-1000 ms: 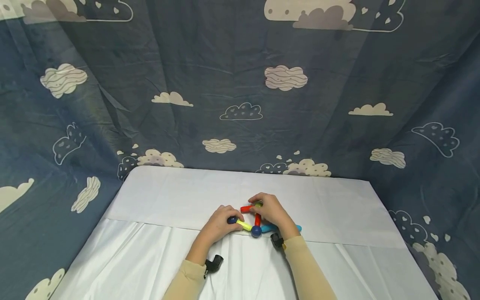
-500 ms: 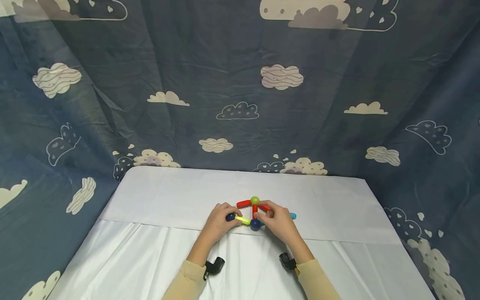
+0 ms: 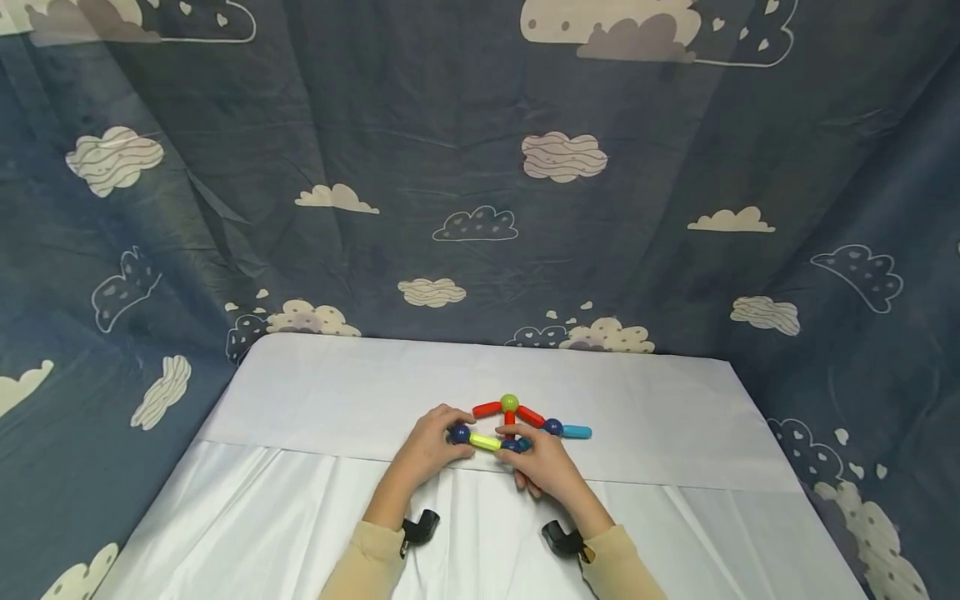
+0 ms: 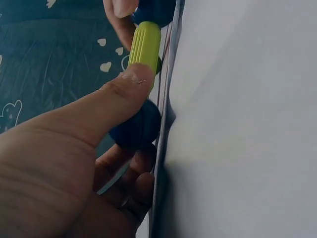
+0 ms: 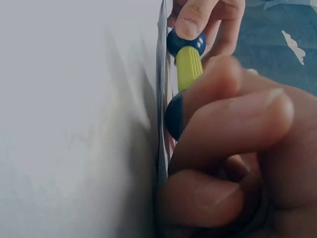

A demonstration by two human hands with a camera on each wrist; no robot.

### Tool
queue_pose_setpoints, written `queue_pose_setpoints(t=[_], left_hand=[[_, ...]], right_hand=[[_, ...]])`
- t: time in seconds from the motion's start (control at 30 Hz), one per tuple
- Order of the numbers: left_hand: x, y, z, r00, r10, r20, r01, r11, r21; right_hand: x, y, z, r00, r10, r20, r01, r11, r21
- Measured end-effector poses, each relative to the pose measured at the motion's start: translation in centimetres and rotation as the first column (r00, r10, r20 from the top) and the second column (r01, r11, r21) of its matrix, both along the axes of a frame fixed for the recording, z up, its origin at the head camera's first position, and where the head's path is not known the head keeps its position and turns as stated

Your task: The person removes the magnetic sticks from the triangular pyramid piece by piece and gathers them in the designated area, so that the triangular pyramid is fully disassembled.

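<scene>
A figure of magnetic rods and balls lies on the white cloth. My left hand [image 3: 429, 442] grips the left dark blue ball [image 3: 460, 433], its thumb on the yellow-green rod [image 4: 145, 47] in the left wrist view. At the rod's other end, my right hand [image 3: 551, 462] pinches a second dark blue ball [image 3: 511, 447], partly covered by its fingers. A red rod [image 3: 510, 418] runs from there up to a light green ball [image 3: 510, 403], which also bears a left red rod [image 3: 487, 409] and a right red rod [image 3: 531, 416].
The right red rod meets another dark blue ball [image 3: 552, 427], from which a light blue rod [image 3: 577, 432] sticks out to the right. White cloth [image 3: 337, 392] covers the table. A dark cloud-patterned curtain [image 3: 480, 108] hangs behind it and at both sides.
My right hand has come away from the light green ball and the red rods, down to the near dark blue ball. The right-hand ball now shows. My left hand keeps its hold on the left ball.
</scene>
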State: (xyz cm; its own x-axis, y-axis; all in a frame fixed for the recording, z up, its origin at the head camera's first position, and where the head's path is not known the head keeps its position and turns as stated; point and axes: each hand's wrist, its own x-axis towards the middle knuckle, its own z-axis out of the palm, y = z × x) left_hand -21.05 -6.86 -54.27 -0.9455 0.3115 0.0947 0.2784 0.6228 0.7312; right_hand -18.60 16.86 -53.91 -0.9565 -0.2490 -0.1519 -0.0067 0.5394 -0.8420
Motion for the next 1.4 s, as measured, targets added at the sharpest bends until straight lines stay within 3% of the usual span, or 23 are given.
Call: queue_pose_setpoints(t=[0.3, 0.67, 0.87, 1.07, 1.4], left_hand=[[-0.3, -0.2, -0.1, 0.998, 0.009, 0.07, -0.014, 0.998, 0.06], [0.0, -0.4, 0.0, 0.995, 0.048, 0.085, -0.054, 0.996, 0.072], [-0.1, -1.0, 0.1, 0.989, 0.103, 0.104, -0.114, 0.988, 0.106], [-0.3, -1.4, 0.3, 0.978, 0.159, 0.138, -0.184, 0.965, 0.188], [-1.5, -4.7, 2.2, 0.942, 0.335, 0.026, -0.328, 0.901, 0.284]], right_hand=[[0.2, -0.8, -0.3, 0.996, 0.006, -0.087, 0.006, 0.99, 0.141], [0.6, -1.0, -0.3, 0.996, -0.025, -0.091, 0.036, 0.992, 0.119], [0.6, -0.9, -0.2, 0.995, -0.041, -0.088, 0.051, 0.993, 0.111], [0.6, -0.8, -0.2, 0.996, -0.038, -0.074, 0.046, 0.994, 0.1], [0.6, -0.8, -0.3, 0.996, -0.035, -0.078, 0.043, 0.994, 0.096]])
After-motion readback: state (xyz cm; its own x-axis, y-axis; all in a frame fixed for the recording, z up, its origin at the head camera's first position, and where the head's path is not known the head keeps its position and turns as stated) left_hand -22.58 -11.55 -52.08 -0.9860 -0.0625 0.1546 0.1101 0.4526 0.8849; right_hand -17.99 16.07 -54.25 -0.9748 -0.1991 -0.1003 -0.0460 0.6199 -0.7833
